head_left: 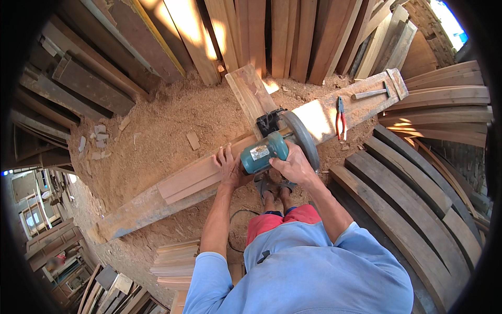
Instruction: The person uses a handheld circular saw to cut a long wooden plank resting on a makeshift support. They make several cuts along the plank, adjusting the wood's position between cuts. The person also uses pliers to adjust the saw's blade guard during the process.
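Observation:
A teal circular saw with a dark round blade guard sits on a reddish wooden board. My right hand is closed around the saw's handle. Against the back end of the motor, my left hand lies on the board, fingers spread; its thumb side is partly hidden by the saw. Under the board runs a long worn plank. A shorter wooden piece lies crosswise beyond the saw. The blade's contact with the wood is hidden.
Red-handled pliers and a hammer lie on the plank's right end. Curved timbers are stacked at right; upright boards lean at the back. Sawdust covers the ground. A dark cord loops near my feet.

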The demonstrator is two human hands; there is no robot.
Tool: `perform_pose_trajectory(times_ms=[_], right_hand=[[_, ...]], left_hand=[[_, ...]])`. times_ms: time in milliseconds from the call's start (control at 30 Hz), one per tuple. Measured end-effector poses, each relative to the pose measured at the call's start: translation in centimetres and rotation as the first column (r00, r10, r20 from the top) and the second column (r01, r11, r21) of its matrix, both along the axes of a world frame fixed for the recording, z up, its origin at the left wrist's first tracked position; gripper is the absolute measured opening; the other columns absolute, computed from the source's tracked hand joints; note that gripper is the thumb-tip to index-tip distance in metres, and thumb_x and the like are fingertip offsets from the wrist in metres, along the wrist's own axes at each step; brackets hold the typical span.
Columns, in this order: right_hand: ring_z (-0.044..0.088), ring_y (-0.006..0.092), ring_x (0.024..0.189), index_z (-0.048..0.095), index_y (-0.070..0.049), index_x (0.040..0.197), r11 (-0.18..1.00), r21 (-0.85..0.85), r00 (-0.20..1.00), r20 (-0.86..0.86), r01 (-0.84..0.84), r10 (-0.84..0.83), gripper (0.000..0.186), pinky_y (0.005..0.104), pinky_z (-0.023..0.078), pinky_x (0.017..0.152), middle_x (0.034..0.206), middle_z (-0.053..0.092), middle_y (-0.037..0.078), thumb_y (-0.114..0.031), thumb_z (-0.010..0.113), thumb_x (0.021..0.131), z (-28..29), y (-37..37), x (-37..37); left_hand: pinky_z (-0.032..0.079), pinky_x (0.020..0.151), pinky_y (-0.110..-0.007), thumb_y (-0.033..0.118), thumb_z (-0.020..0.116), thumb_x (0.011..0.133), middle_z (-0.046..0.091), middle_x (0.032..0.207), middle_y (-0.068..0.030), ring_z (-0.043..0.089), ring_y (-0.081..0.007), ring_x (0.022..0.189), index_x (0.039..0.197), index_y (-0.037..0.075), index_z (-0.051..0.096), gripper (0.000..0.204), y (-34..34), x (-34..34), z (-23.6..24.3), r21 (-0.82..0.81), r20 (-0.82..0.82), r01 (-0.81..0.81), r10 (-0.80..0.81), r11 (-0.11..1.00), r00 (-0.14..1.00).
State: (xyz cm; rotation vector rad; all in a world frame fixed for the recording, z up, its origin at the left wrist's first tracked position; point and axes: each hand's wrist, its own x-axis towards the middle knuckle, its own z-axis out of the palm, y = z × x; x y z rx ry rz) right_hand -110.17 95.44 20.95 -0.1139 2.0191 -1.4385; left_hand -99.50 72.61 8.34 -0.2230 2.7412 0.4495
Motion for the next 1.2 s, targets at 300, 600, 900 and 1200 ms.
perform_pose_trajectory(times_ms=[300, 600, 900, 1200], right_hand=[[0.069, 0.0438, 0.107, 0.062, 0.006, 0.121, 0.995, 0.097, 0.999, -0.053, 0.01, -0.005, 0.044, 0.0492, 0.051, 0.096, 0.106, 0.071, 0.029, -0.019, 0.075, 0.088, 1.5, -0.3, 0.2], [0.067, 0.0305, 0.089, 0.063, 0.003, 0.122, 0.993, 0.048, 0.994, 0.022, 0.108, -0.109, 0.042, 0.043, 0.053, 0.087, 0.092, 0.069, 0.017, -0.016, 0.074, 0.086, 6.8, 7.1, 5.0], [0.055, 0.0097, 0.064, 0.061, 0.001, 0.123, 0.953, 0.111, 0.957, 0.042, 0.281, -0.287, 0.04, 0.0294, 0.046, 0.058, 0.081, 0.06, 0.002, -0.013, 0.072, 0.086, 4.6, 11.8, 7.9], [0.066, 0.027, 0.092, 0.064, 0.005, 0.115, 0.941, 0.109, 0.94, 0.082, 0.321, -0.33, 0.036, 0.042, 0.053, 0.088, 0.099, 0.07, 0.017, -0.012, 0.071, 0.084, 2.9, 11.9, 7.7]], left_hand=[[0.008, 0.12, -0.075, 0.049, 0.092, 0.056, 0.029, 0.162, -0.0226, 0.018, -0.0518, 0.152, 0.143, 0.031, 0.058, 0.094, 0.2, 0.2, -0.4, 0.032, -0.081, -0.018, 0.021, 0.999, 0.997], [0.0, 0.122, -0.074, 0.049, 0.095, 0.052, 0.024, 0.166, -0.0222, 0.013, -0.0502, 0.154, 0.141, 0.029, 0.057, 0.098, -0.2, 0.6, -1.4, 0.011, -0.028, -0.016, 0.017, 1.0, 0.999], [0.002, 0.122, -0.072, 0.048, 0.098, 0.047, 0.021, 0.166, -0.0228, 0.012, -0.0492, 0.155, 0.143, 0.032, 0.048, 0.109, -0.4, 0.7, -1.5, 0.016, -0.033, 0.006, -0.006, 1.0, 0.999], [0.002, 0.121, -0.073, 0.048, 0.099, 0.047, 0.02, 0.167, -0.0233, 0.011, -0.0491, 0.156, 0.144, 0.033, 0.045, 0.113, -0.5, 0.8, -1.8, 0.004, -0.033, 0.018, -0.018, 1.0, 0.999]])
